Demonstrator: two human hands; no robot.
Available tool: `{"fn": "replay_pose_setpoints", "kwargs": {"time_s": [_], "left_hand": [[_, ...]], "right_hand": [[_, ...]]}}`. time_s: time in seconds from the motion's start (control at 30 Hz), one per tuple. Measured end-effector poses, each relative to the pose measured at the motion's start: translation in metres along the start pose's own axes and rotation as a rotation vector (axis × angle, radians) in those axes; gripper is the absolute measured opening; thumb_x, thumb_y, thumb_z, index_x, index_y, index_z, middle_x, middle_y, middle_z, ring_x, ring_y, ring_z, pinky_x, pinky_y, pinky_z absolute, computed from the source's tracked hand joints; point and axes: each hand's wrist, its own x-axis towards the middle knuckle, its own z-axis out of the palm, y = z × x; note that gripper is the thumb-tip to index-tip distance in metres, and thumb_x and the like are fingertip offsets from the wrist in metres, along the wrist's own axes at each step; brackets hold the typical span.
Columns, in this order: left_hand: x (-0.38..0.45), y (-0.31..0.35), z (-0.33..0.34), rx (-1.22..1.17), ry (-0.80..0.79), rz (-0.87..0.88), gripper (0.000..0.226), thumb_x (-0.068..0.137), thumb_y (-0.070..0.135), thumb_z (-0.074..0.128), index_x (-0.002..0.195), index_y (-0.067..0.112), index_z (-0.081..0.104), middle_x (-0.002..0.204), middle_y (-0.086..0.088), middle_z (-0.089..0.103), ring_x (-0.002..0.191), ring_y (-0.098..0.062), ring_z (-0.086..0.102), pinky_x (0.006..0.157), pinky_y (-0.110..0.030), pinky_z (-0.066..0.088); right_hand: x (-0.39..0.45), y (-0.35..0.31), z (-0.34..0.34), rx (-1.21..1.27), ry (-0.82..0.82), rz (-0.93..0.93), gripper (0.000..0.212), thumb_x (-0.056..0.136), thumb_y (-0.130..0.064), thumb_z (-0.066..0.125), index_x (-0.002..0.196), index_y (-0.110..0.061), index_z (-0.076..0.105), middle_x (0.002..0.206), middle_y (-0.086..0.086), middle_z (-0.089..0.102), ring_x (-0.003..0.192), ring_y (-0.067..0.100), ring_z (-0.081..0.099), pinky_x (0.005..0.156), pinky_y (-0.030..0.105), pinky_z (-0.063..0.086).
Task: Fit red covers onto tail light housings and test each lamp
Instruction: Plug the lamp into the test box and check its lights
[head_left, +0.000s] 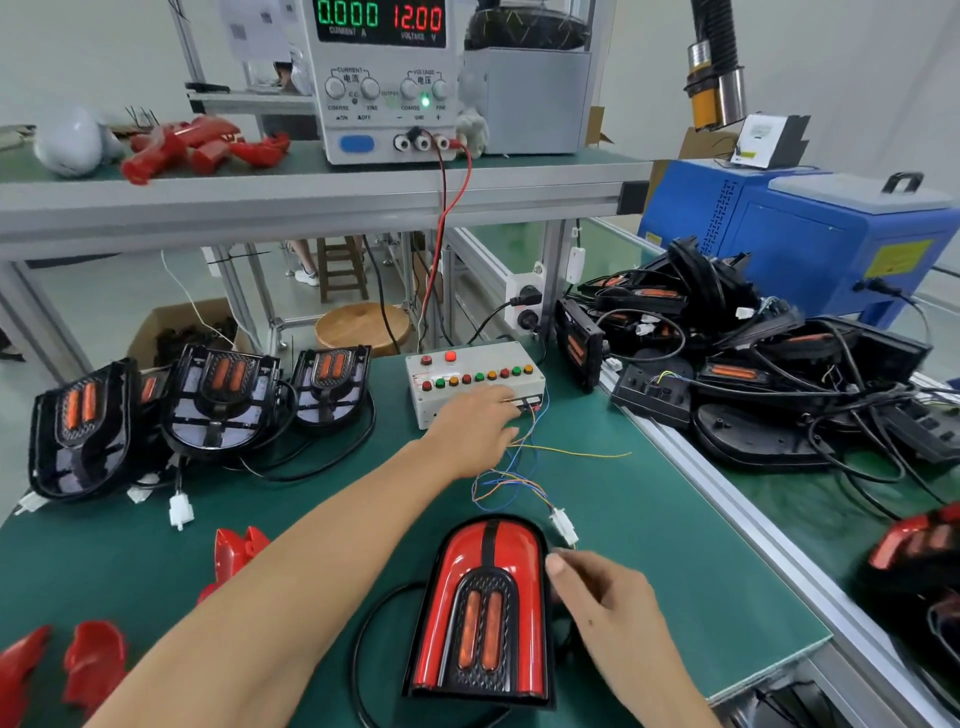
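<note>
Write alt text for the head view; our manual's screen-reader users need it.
A person's left hand reaches to a button test box while the right hand rests beside a red-covered tail light on a green bench; uncovered housings wait at left.

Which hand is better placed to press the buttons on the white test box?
Left. The left hand already rests at the white test box, below its buttons, while the right hand steadies the red-covered tail lamp.

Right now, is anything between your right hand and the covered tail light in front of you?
Nothing visible. The right hand sits right beside the covered tail light, at its right edge. The white connector lies just beyond, not between them.
</note>
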Motion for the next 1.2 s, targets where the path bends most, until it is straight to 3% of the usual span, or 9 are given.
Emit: {"fn": "replay_pose_setpoints", "kwargs": {"time_s": [0.1,0.2,0.4,0.47,0.53,0.67,0.83,1.0,1.2], "left_hand": [[0.017,-0.001,0.008,-0.034,-0.078,-0.125,0.042,0.105,0.033,0.052,0.142,0.015,0.058,0.169,-0.003,0.023,0.149,-0.027,0.030,0.117,-0.046,0.036],[0.033,0.000,0.012,-0.040,-0.127,-0.175,0.038,0.105,0.032,0.052,0.137,0.014,0.059,0.172,0.002,0.006,0.143,-0.030,0.039,0.105,-0.046,0.046],[0.046,0.008,0.002,0.014,-0.181,-0.201,0.030,0.104,0.023,0.052,0.129,0.009,0.059,0.172,0.001,0.007,0.113,-0.032,0.059,0.080,-0.043,0.052],[0.043,0.010,-0.002,0.074,-0.178,-0.177,0.026,0.100,0.012,0.053,0.125,0.006,0.059,0.169,-0.002,0.013,0.084,-0.030,0.054,0.062,-0.039,0.039],[0.040,0.009,-0.003,0.115,-0.183,-0.165,0.030,0.096,0.006,0.054,0.126,0.006,0.058,0.168,-0.003,0.013,0.079,-0.028,0.048,0.056,-0.037,0.031],[0.043,0.008,0.000,0.137,-0.188,-0.146,0.037,0.097,0.006,0.053,0.134,0.007,0.054,0.170,-0.004,0.008,0.113,-0.035,0.059,0.073,-0.041,0.044],[0.047,0.002,0.005,0.102,-0.226,-0.153,0.044,0.096,0.004,0.049,0.140,0.008,0.049,0.172,-0.002,-0.002,0.125,-0.034,0.054,0.092,-0.048,0.051],[0.045,0.003,0.005,0.104,-0.229,-0.147,0.045,0.092,-0.001,0.049,0.137,0.006,0.051,0.171,-0.004,0.002,0.118,-0.034,0.058,0.089,-0.049,0.053],[0.044,0.008,0.004,0.124,-0.214,-0.155,0.050,0.089,-0.008,0.052,0.137,0.006,0.051,0.171,-0.005,0.001,0.115,-0.034,0.060,0.081,-0.045,0.054]], "right_hand": [[-0.001,0.002,0.001,0.069,0.000,0.036,0.009,0.092,-0.035,0.072,0.099,-0.040,0.074,0.087,-0.014,0.078,0.088,0.000,0.072,0.086,0.018,0.053],[-0.002,0.003,0.002,0.113,-0.023,0.037,0.021,0.091,-0.031,0.075,0.110,-0.037,0.072,0.069,-0.010,0.070,0.068,0.002,0.061,0.078,0.014,0.050],[-0.001,0.004,0.000,0.153,-0.044,0.046,0.026,0.092,-0.027,0.074,0.115,-0.036,0.071,0.066,-0.007,0.067,0.062,0.005,0.057,0.065,0.016,0.048],[0.000,0.005,0.001,0.181,-0.022,0.039,0.024,0.092,-0.019,0.073,0.113,-0.032,0.075,0.065,-0.002,0.068,0.056,0.008,0.056,0.056,0.018,0.046],[0.001,0.007,0.003,0.206,0.031,0.034,0.022,0.092,-0.015,0.072,0.106,-0.030,0.079,0.075,0.006,0.074,0.061,0.008,0.061,0.060,0.018,0.049],[0.002,0.011,0.006,0.292,0.135,0.053,0.024,0.093,-0.012,0.071,0.097,-0.034,0.081,0.083,0.002,0.078,0.073,0.008,0.071,0.066,0.017,0.054],[0.002,0.010,0.007,0.377,0.224,0.070,0.026,0.096,-0.018,0.069,0.097,-0.042,0.080,0.088,-0.001,0.080,0.082,0.017,0.076,0.075,0.031,0.061],[0.000,0.008,0.004,0.436,0.266,0.060,0.028,0.097,-0.015,0.066,0.091,-0.038,0.081,0.092,-0.004,0.080,0.086,0.013,0.077,0.069,0.018,0.058],[-0.001,0.007,0.003,0.449,0.263,0.041,0.025,0.098,-0.017,0.065,0.092,-0.035,0.081,0.093,-0.004,0.080,0.087,0.013,0.076,0.070,0.018,0.058]]}}
